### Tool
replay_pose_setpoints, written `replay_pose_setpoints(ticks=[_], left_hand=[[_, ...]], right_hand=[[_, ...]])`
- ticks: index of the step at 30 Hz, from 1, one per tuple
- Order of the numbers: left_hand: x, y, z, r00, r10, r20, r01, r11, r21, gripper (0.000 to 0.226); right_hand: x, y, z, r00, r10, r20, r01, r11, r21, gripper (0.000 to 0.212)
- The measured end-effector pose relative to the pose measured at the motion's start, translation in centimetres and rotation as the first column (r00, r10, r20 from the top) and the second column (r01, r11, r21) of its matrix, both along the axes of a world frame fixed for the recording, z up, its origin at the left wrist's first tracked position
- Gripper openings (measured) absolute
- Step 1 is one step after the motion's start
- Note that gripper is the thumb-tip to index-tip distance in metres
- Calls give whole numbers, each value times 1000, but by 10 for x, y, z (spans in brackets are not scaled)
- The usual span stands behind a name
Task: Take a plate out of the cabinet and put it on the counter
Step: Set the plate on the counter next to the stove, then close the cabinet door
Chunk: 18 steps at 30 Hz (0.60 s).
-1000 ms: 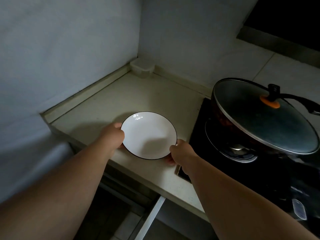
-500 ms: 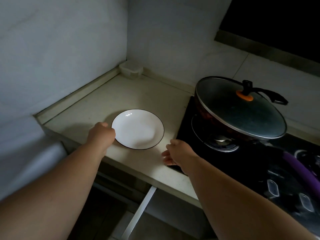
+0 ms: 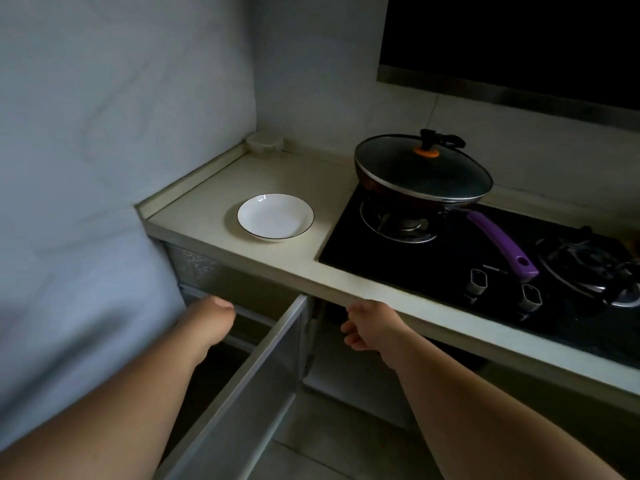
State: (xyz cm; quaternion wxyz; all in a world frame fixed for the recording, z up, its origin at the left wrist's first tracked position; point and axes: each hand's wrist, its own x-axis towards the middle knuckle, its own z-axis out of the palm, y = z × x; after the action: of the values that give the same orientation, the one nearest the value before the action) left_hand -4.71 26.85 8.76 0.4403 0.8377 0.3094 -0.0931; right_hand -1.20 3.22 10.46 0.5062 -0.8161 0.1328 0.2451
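Observation:
A white plate (image 3: 275, 216) with a thin dark rim lies flat on the beige counter (image 3: 204, 206), left of the stove. No hand touches it. My left hand (image 3: 207, 318) hangs below the counter edge in front of the open cabinet, fingers curled in, holding nothing. My right hand (image 3: 369, 327) is just under the counter's front edge, fingers loosely apart and empty. The cabinet door (image 3: 249, 393) stands open toward me between my two arms. The cabinet's inside is dark.
A black gas stove (image 3: 450, 258) sits right of the plate, with a lidded pan (image 3: 422, 173) and its purple handle (image 3: 498, 240) sticking out toward me. A small clear container (image 3: 265, 142) stands in the back corner. Walls close off the left and back.
Both hands let go of the plate and dropped back below the counter edge. The plate stays on the counter. My view pulled back and away from the counter.

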Motion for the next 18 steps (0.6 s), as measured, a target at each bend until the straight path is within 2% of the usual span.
replay_pose_setpoints(ticks=[4,7,9,10,13,16,18], left_hand=[[-23,-1,-7,994,-80,-70,82,996,21,33],[-34,-4,-14,963,-183,-199,192,981,24,23],[-42,-6,-15,909,-274,-315,297,955,27,11],[-45,-9,-17,879,-309,-364,337,942,14,12],[-49,-13,-32,826,-388,-410,432,902,17,38],[-46,-12,-43,797,-400,-453,459,888,24,40],[-44,-13,-49,790,-401,-463,452,892,0,40]], right_hand=[[-23,-13,-7,996,-79,37,79,997,2,27],[-34,-17,-8,990,-142,24,142,990,1,26],[-44,-16,-10,982,-189,2,189,982,5,26],[-49,-16,-12,979,-206,-5,206,979,1,26],[-63,-16,-23,976,-215,-47,215,977,-13,30],[-84,-14,-28,970,-176,-166,189,980,65,34],[-92,-16,-33,964,-204,-168,215,976,48,32]])
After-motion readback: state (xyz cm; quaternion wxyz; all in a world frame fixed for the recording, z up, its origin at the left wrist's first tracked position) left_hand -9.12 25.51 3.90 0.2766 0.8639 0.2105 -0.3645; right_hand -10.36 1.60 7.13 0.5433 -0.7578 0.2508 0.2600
